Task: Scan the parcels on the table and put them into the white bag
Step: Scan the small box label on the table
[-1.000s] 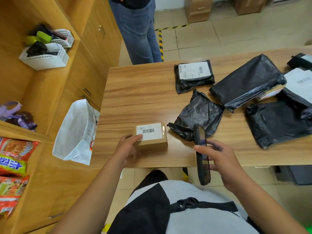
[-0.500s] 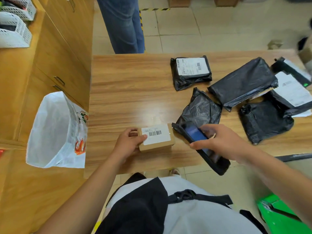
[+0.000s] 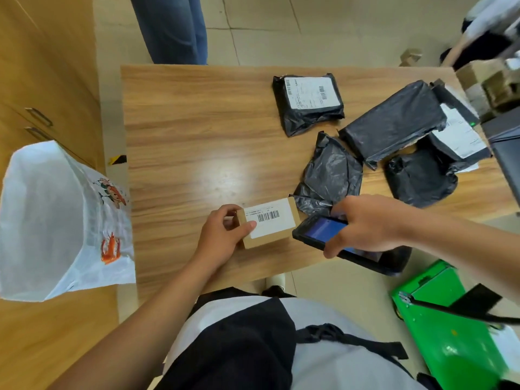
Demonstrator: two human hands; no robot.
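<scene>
A small brown cardboard box (image 3: 292, 220) with a white barcode label lies near the front edge of the wooden table (image 3: 197, 136). My left hand (image 3: 222, 237) grips its left end, thumb on the label. My right hand (image 3: 368, 223) holds a black handheld scanner (image 3: 323, 232) with a lit blue screen, its tip right beside the box. Several black plastic parcels lie further right: a crumpled one (image 3: 332, 173), a labelled one (image 3: 308, 102), a long one (image 3: 394, 122). The white bag (image 3: 53, 220) stands open left of the table.
A person in jeans (image 3: 171, 26) stands at the table's far side. Wooden cabinets (image 3: 47, 66) line the left. A green cart (image 3: 450, 327) sits on the floor at lower right. More parcels (image 3: 422, 175) and cardboard boxes (image 3: 489, 83) crowd the table's right end.
My right hand turned the scanner from upright to flat, screen up, and moved it close to the box's right side. My left hand stays on the box. The view tilted down.
</scene>
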